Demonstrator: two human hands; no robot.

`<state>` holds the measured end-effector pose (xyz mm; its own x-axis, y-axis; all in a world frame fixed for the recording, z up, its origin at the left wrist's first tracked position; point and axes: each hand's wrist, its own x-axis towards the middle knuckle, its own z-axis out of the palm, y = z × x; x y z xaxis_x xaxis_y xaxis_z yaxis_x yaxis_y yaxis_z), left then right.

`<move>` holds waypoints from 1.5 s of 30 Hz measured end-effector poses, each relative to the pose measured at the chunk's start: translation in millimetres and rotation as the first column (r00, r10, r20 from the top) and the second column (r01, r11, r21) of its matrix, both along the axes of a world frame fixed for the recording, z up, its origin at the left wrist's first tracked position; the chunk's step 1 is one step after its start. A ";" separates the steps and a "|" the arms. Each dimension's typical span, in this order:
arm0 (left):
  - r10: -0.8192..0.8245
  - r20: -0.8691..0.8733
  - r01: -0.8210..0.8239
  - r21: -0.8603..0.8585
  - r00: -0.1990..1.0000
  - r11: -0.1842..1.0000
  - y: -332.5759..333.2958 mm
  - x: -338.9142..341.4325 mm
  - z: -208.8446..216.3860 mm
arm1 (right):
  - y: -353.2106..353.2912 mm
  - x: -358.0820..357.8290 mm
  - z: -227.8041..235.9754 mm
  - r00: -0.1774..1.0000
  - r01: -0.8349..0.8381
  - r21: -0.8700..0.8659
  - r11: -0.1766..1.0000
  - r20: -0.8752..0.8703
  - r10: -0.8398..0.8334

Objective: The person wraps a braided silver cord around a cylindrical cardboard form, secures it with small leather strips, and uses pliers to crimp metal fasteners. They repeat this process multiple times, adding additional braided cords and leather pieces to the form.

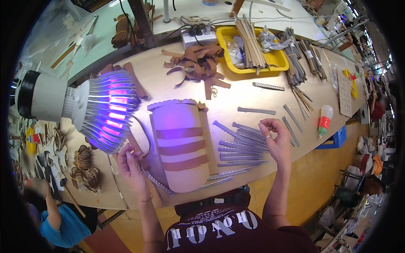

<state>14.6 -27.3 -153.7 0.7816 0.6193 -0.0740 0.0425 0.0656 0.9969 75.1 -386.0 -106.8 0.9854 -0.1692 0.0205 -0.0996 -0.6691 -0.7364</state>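
My left hand [134, 168] is curled beside the lamp's lower edge, its fingers pinched at one end of a silver braided strip [157, 183] that slants down toward the table's near edge. My right hand [276, 141] hovers over fanned grey braided strips [240, 145]; its thumb and fingers are bent together, and whatever they may hold is too small to make out. Between my hands stands a curved pale form [185, 175] with three brown bands [182, 147] across it. Purple light from a large finned lamp [107, 109] falls on its upper part.
Brown strip scraps [196, 63] lie beyond the form, beside a yellow tray [276, 67] with sticks. Grey strip bundles [295, 59], a small red-and-green bottle [325, 120] and a blue bin [335, 139] are on the right. Another person in a blue shirt [65, 225] is at lower left.
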 end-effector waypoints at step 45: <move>-0.011 0.185 -0.031 0.221 0.983 0.975 -21.8 -25.4 48.6 | 58.3 12.5 -26.7 0.959 -0.272 -0.363 0.891 -0.023 0.284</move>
